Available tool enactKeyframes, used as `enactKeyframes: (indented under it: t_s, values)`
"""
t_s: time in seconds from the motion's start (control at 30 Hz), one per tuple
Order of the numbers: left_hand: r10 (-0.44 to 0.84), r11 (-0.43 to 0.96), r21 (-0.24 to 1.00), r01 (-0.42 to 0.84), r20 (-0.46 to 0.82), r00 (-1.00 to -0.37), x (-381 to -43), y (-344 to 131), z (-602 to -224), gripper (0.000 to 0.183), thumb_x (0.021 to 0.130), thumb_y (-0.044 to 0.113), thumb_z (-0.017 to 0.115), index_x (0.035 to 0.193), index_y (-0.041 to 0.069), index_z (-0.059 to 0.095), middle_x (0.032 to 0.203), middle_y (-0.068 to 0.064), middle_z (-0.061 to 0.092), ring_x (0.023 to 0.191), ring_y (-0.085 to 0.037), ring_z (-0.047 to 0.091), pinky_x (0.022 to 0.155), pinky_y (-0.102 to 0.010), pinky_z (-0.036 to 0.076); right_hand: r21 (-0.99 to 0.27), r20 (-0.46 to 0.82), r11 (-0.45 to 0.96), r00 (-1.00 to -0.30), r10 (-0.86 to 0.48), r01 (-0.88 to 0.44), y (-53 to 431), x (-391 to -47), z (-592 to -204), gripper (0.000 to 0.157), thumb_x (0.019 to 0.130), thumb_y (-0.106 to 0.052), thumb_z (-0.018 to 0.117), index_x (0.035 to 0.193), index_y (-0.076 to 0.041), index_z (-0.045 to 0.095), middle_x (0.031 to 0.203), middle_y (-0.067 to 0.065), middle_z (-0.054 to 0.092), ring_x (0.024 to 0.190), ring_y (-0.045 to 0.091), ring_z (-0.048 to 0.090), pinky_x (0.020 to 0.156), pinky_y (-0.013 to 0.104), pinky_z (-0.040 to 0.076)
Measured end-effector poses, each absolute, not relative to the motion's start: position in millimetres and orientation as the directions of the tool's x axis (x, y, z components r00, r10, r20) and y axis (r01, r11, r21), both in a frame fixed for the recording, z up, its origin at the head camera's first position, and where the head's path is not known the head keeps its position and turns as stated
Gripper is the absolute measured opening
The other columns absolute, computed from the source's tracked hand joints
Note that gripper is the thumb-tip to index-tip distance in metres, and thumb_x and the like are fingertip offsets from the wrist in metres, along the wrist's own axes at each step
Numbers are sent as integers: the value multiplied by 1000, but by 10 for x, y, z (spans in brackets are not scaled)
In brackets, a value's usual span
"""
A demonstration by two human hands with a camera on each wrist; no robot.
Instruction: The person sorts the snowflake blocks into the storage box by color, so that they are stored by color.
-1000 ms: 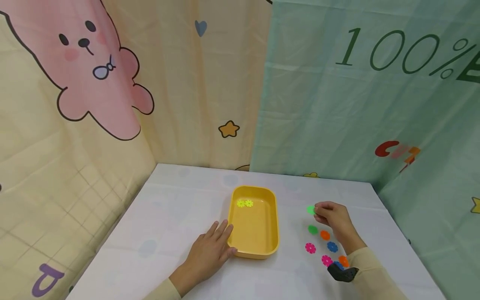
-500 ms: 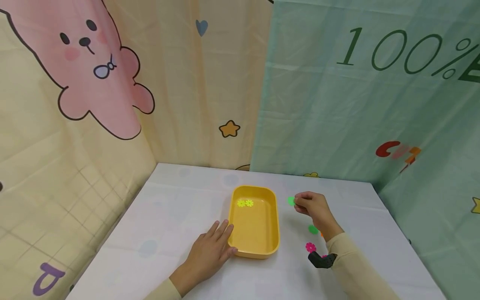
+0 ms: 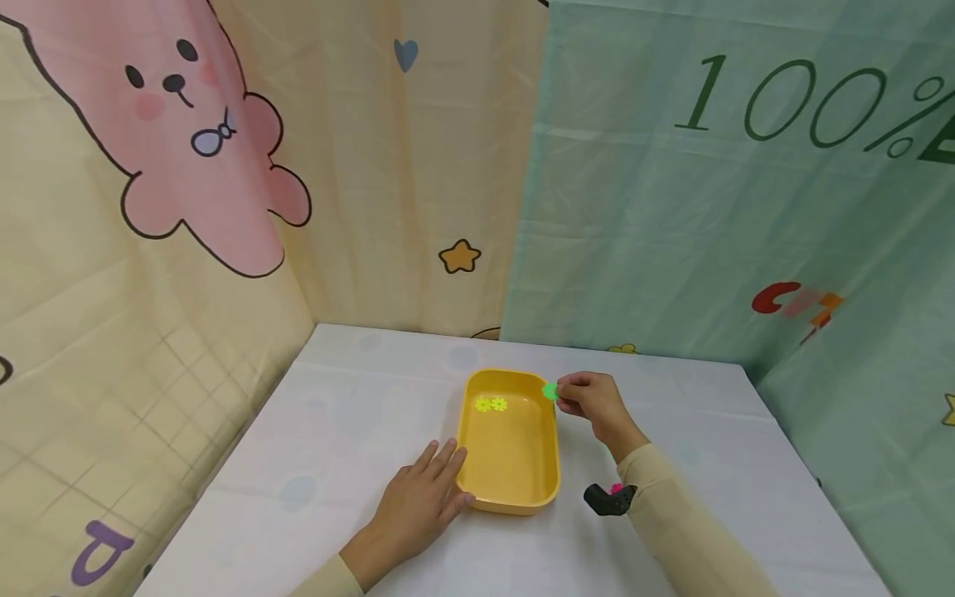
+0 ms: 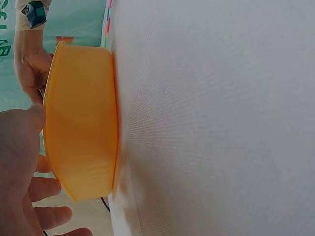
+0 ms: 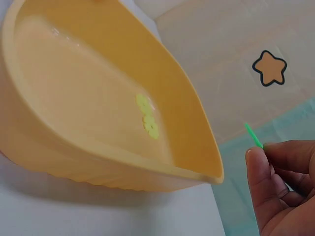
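Observation:
A yellow plastic tray (image 3: 509,464) stands on the white table, with two yellow flower-shaped discs (image 3: 491,405) lying side by side near its far left corner. Between thumb and index finger, my right hand (image 3: 599,408) pinches a green flower-shaped disc (image 3: 550,390) by its edge, just over the tray's far right rim. The right wrist view shows that green disc (image 5: 253,134) edge-on, apart from the tray (image 5: 83,103). My left hand (image 3: 419,502) rests its spread, straight fingers against the left rim of the tray (image 4: 83,123).
A pink flower disc (image 3: 617,488) peeks out behind the black wrist device (image 3: 610,500); my right forearm hides the area beyond it. Printed curtains (image 3: 403,166) enclose the back and sides of the table (image 3: 358,398).
My right hand has carried the green disc leftward from the right part of the table to the tray's rim. My left hand has stayed at the tray.

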State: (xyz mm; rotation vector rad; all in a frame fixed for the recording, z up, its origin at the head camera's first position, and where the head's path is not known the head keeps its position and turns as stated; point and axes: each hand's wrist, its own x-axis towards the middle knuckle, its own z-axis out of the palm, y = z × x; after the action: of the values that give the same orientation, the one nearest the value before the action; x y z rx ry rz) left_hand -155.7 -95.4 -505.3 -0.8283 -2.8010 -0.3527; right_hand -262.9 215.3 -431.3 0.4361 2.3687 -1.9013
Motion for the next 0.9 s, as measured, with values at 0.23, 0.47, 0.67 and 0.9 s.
enactKeyframes:
  t_s: [0.23, 0.47, 0.67, 0.9]
  values:
    - [494, 821, 177, 542, 254, -832, -1541, -957, -5063, 69, 104, 60, 42, 152, 11, 49, 160, -10, 42, 144, -37, 43, 95, -51, 54, -941, -221, 227, -963, 156, 253, 2011, -2722, -4342, 17, 98, -6, 68, 112, 3, 69, 105, 17, 68, 89, 30, 73, 74, 26, 61]
    - [493, 821, 169, 545, 272, -827, -1541, -953, -5078, 67, 104, 60, 43, 151, 12, 51, 159, -9, 43, 144, -36, 44, 93, -50, 55, -939, -200, 259, -971, 127, 227, 1839, -2839, -4338, 15, 97, -3, 68, 109, 5, 69, 106, 19, 68, 79, 24, 72, 73, 26, 60]
    - [494, 821, 165, 546, 273, -825, -1540, -952, -5081, 68, 104, 61, 43, 151, 13, 51, 159, -8, 43, 144, -35, 44, 93, -49, 55, -937, -205, 261, -971, 127, 232, 1665, -2902, -4394, 11, 95, 2, 67, 105, 5, 69, 104, 20, 67, 71, 17, 68, 71, 25, 60]
    - [501, 818, 169, 550, 260, -825, -1546, -948, -5071, 68, 104, 61, 42, 151, 13, 51, 160, -8, 43, 144, -35, 44, 93, -49, 54, -925, -203, 298, -970, 134, 235, 1475, -2934, -4447, 9, 94, 5, 68, 102, 4, 70, 103, 20, 65, 73, 19, 68, 72, 26, 61]
